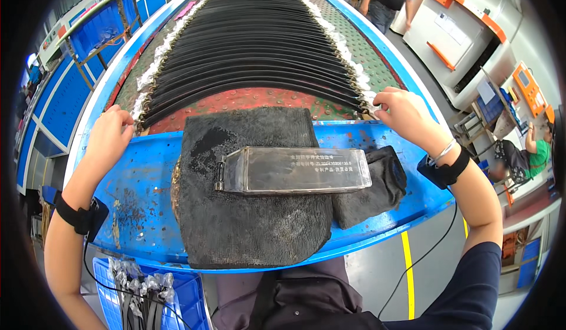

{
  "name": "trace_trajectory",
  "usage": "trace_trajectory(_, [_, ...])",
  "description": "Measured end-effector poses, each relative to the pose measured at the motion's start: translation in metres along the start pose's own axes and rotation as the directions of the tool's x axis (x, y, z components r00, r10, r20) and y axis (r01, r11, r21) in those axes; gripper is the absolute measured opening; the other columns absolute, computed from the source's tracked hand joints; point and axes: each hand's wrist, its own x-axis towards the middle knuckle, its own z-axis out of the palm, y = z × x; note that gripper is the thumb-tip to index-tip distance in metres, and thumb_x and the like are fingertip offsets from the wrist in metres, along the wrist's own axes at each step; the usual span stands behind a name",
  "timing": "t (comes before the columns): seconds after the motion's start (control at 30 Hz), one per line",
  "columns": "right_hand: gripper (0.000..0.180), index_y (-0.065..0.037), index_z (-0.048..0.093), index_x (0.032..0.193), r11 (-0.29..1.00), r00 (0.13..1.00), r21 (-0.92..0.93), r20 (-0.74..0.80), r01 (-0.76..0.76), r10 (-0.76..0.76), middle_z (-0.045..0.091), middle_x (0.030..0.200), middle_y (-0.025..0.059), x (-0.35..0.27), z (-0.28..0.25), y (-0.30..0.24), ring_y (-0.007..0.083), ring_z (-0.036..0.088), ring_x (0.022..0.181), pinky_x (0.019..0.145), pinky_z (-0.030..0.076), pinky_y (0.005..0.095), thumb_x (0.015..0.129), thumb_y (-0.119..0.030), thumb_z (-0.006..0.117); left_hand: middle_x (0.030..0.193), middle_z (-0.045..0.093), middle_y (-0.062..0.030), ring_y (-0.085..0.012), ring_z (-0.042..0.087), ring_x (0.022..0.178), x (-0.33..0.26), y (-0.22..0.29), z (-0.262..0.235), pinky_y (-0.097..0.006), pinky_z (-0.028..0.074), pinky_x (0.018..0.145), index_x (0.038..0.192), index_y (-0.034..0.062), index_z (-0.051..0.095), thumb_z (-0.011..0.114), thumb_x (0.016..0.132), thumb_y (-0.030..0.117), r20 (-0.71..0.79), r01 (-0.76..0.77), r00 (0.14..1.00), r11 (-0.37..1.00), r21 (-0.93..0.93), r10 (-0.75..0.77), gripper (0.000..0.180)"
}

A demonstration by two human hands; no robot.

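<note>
Many long black straps (pixel 247 41) lie side by side across the conveyor, their metal-fitted ends wrapped in clear-white plastic. At the left end of the nearest strap, my left hand (pixel 112 130) is closed, fingertips curled at the wrapped end, which is mostly hidden. My right hand (pixel 407 115) pinches at the same strap's right end with thumb and forefinger, by the white wrap (pixel 364 91). Between my hands, a dark rectangular metal block (pixel 306 169) with a hinge-like fitting rests on a worn black pad (pixel 253 230). A smaller folded black cloth (pixel 371 194) lies beside it.
The conveyor's red-green studded bed (pixel 236 101) ends at a blue ledge (pixel 141 200). Below left stands a blue crate (pixel 194 306) with more wrapped black straps. Cables hang from bands on both my wrists. A person (pixel 386 2) stands far right; another sits in green (pixel 533 159).
</note>
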Motion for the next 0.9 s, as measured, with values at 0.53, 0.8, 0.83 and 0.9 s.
trace_trajectory(0.53, [0.017, -0.002, 0.054, 0.074, 0.935, 0.962, 0.328, -0.270, 0.137, -0.047, 0.056, 0.087, 0.0126, -0.109, -0.056, -0.100, 0.0307, 0.054, 0.083, 0.075, 0.043, 0.0362, 0.062, -0.001, 0.066, 0.078, 0.056, -0.0031, -0.0072, 0.051, 0.068, -0.172, 0.088, -0.123, -0.019, 0.038, 0.062, 0.091, -0.0029, 0.058, 0.056, 0.079, 0.011, 0.026, 0.176, 0.929, 0.381, -0.908, -0.368, 0.019])
trace_trajectory(0.8, [0.021, -0.009, 0.053, 0.063, 0.636, 0.849, 0.578, -0.455, 0.511, -0.269, 0.062, 0.081, 0.0059, -0.160, 0.013, -0.139, 0.0211, 0.060, 0.078, 0.078, 0.046, 0.0417, 0.065, -0.017, 0.072, 0.050, 0.038, 0.0088, 0.0004, 0.028, 0.040, -0.274, 0.095, -0.062, -0.018, 0.019, 0.038, 0.083, 0.0007, 0.058, 0.054, 0.082, 0.003, 0.375, 0.417, 0.689, -0.085, -0.905, -0.620, 0.004])
trace_trajectory(0.83, [0.020, -0.009, 0.054, 0.063, 0.593, 0.838, 0.601, -0.461, 0.536, -0.291, 0.062, 0.080, 0.0054, -0.162, 0.020, -0.148, 0.0204, 0.061, 0.077, 0.079, 0.046, 0.0412, 0.066, -0.018, 0.072, 0.052, 0.040, 0.0066, -0.0012, 0.032, 0.042, -0.285, 0.095, -0.050, -0.019, 0.023, 0.040, 0.083, 0.0003, 0.058, 0.054, 0.081, 0.001, 0.289, 0.484, 0.695, 0.130, -0.865, -0.658, 0.004])
trace_trajectory(0.9, [0.018, -0.010, 0.055, 0.063, 0.542, 0.818, 0.613, -0.461, 0.574, -0.345, 0.063, 0.078, 0.0044, -0.166, 0.031, -0.169, 0.0197, 0.062, 0.074, 0.080, 0.046, 0.0405, 0.069, -0.018, 0.071, 0.065, 0.049, -0.0040, -0.0112, 0.046, 0.054, -0.311, 0.086, -0.025, -0.023, 0.037, 0.049, 0.084, -0.0008, 0.057, 0.054, 0.077, -0.004, 0.086, 0.618, 0.727, 0.593, -0.516, -0.682, 0.008])
